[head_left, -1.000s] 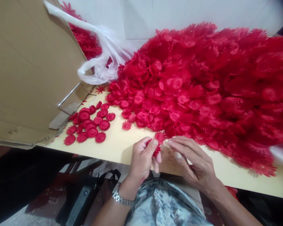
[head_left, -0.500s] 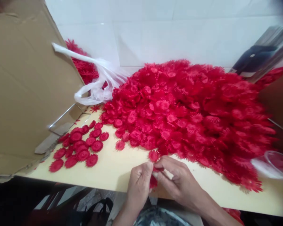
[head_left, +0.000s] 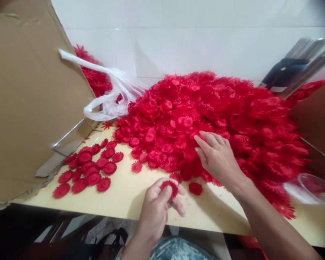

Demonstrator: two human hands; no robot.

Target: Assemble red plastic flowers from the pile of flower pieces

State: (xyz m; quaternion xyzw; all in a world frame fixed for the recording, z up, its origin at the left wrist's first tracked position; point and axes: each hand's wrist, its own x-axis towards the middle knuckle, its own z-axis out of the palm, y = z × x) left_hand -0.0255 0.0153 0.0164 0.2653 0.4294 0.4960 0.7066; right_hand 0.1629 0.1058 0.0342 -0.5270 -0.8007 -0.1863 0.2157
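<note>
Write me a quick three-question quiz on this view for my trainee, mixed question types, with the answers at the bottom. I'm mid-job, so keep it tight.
1. True or false: the left hand is empty.

2. Which is the right hand over?
A) the small flower group
B) the large flower pile
C) the wall

3. Fill in the blank: in the picture, the white bag shows between the large flower pile and the brown ____.

Key
1. False; it holds a red flower.
2. B
3. cardboard
</note>
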